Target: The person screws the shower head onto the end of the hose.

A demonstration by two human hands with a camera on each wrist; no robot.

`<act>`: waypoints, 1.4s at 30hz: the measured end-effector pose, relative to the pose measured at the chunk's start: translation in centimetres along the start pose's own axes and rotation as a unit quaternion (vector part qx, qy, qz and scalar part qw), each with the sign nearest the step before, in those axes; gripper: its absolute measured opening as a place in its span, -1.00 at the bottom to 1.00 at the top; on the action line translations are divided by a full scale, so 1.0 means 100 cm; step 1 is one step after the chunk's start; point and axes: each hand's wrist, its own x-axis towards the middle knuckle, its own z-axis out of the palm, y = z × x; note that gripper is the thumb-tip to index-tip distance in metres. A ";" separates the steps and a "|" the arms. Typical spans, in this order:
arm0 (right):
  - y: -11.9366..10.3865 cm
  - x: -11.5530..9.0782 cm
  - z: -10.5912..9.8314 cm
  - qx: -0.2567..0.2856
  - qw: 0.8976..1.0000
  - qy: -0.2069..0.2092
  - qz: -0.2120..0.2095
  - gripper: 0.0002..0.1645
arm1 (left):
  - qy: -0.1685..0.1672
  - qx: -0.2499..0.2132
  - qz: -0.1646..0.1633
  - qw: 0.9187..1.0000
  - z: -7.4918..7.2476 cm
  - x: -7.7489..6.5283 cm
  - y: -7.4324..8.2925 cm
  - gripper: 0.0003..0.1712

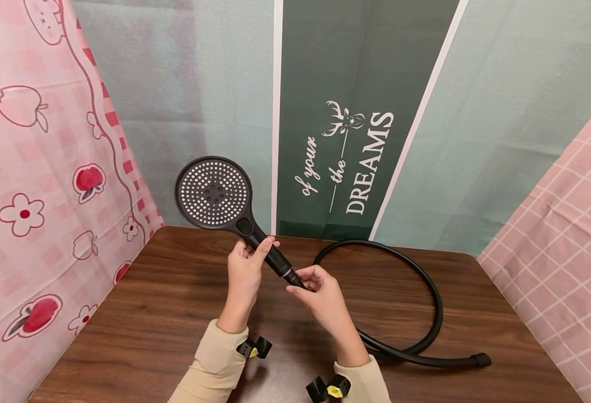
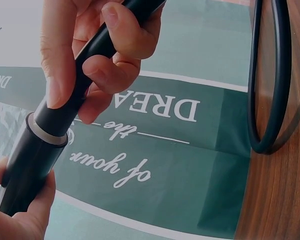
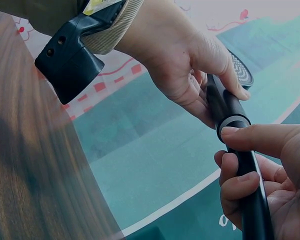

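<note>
A black shower head (image 1: 215,192) with pale nozzles faces the head camera, raised above the table. My left hand (image 1: 245,268) grips its handle (image 1: 270,254), thumb laid along the front. At the handle's lower end my right hand (image 1: 320,291) pinches the black hose end (image 1: 295,278) between thumb and fingers. The left wrist view shows a light ring (image 2: 47,135) where hose end and handle meet. How deep the hose end sits is hidden. From there the black hose (image 1: 439,302) loops over the table on the right, its other end (image 1: 481,360) lying loose.
The wooden table (image 1: 164,313) ends at a green and grey-blue cloth backdrop (image 1: 235,84). Pink patterned cloth (image 1: 48,224) hangs at the left and pink checked cloth (image 1: 567,252) at the right. Small black cameras (image 1: 255,348) sit on both wrists.
</note>
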 end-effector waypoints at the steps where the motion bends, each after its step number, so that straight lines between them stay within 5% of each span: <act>1: 0.000 0.000 0.000 0.000 1.000 -0.001 0.000 -0.67 | 0.000 0.000 0.000 1.000 0.000 0.000 0.000 -0.69; 42: 0.001 -0.001 0.001 0.008 1.000 0.002 -0.002 -0.59 | -0.003 0.002 0.000 1.000 0.000 0.000 0.000 -0.67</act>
